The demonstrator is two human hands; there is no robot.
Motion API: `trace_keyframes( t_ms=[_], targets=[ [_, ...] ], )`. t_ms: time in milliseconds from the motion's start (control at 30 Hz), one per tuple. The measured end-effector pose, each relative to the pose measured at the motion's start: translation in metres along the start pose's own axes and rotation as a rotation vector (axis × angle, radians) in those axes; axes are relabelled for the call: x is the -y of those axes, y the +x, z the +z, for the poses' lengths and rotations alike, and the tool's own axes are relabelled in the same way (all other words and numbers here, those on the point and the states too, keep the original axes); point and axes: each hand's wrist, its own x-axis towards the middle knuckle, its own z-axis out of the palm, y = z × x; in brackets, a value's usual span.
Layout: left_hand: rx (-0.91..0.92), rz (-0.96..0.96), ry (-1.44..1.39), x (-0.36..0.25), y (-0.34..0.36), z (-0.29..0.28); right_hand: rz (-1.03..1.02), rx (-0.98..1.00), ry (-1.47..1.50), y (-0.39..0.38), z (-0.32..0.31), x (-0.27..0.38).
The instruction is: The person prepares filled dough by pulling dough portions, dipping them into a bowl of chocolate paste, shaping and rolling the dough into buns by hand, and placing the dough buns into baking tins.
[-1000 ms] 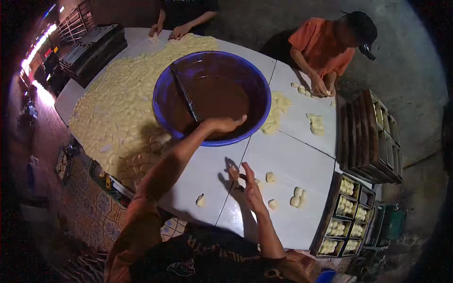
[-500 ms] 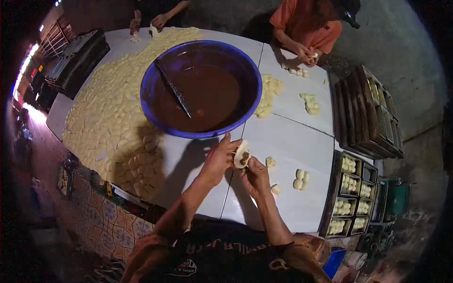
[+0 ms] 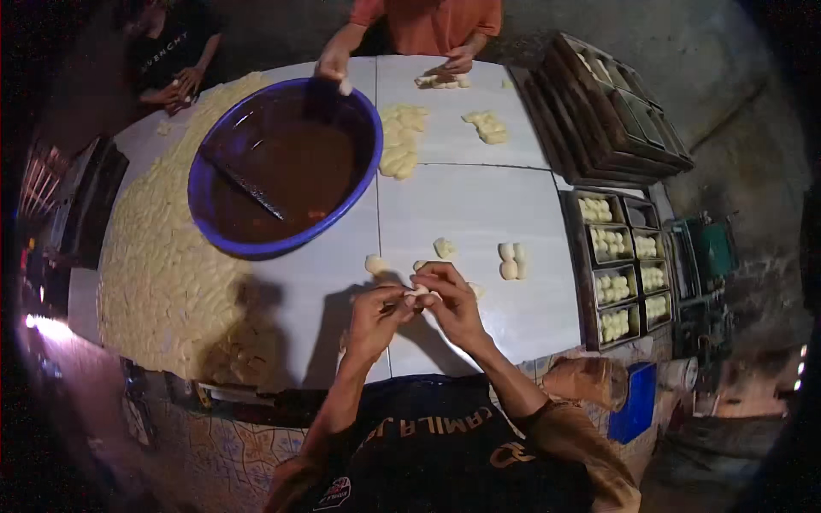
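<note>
Pinching dough [image 3: 416, 291] between them, left hand [image 3: 375, 316] and right hand [image 3: 456, 311] meet above the table [image 3: 479, 205]. The dough lies midway, neither hand nearer; fingers obscure its long axis.

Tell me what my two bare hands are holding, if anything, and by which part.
A small, pale dough lump, its two sides gripped by the fingertips of the left hand and right hand, which partly hide it.

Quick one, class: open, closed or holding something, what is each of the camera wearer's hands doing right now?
Left hand: closed, pinching a small pale dough piece.
Right hand: closed, pinching the same piece.
</note>
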Motion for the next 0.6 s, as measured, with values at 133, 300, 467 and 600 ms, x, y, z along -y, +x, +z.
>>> trace_keyframes(
  t_ms=[133, 300, 467, 600],
  targets=[
    [0.023, -0.243, -0.113, 0.016, -0.002, 0.013, 0.056, 0.052, -0.2, -0.028, -0.013, -0.004],
    [0.017, 0.138, 0.018, 0.021, -0.006, 0.043, 0.319, -0.207, -0.127, -0.043, -0.02, 0.007],
    [0.294, 0.136, -0.144, 0.039, -0.007, 0.038, 0.766, 0.136, 0.424, -0.066, -0.052, -0.004],
    [0.068, 0.194, -0.122, 0.029, 0.001, 0.039, 0.413, -0.494, -0.177, -0.09, -0.094, -0.083]
  ],
)
